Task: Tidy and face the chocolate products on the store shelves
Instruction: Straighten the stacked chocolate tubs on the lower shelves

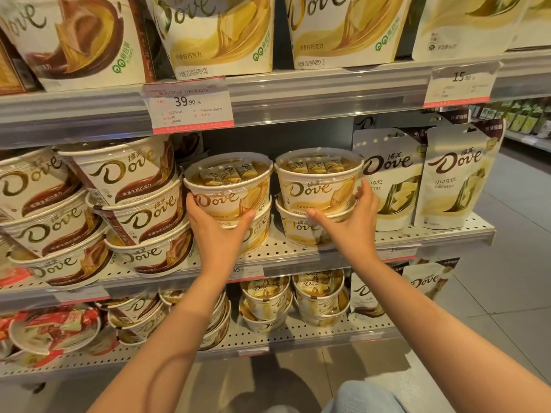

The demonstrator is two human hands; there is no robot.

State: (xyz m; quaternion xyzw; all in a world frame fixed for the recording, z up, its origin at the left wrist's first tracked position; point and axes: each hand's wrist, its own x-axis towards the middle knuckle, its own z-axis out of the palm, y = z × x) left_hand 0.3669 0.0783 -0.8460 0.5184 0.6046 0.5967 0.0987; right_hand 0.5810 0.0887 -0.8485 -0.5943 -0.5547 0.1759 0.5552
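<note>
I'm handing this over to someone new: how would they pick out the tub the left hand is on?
Find the middle shelf, under the 39.90 price tag. Two stacks of cream-and-gold Dove tubs stand side by side at its centre; take the left stack's top tub, gripped by the left hand. Brown-swirl tubs sit left of it; the right hand holds its twin.

We see two tub stacks [228, 201] [317, 192] side by side on middle shelf [417, 234]; more tubs [131, 204] left, pouches [453, 186] right.
</note>
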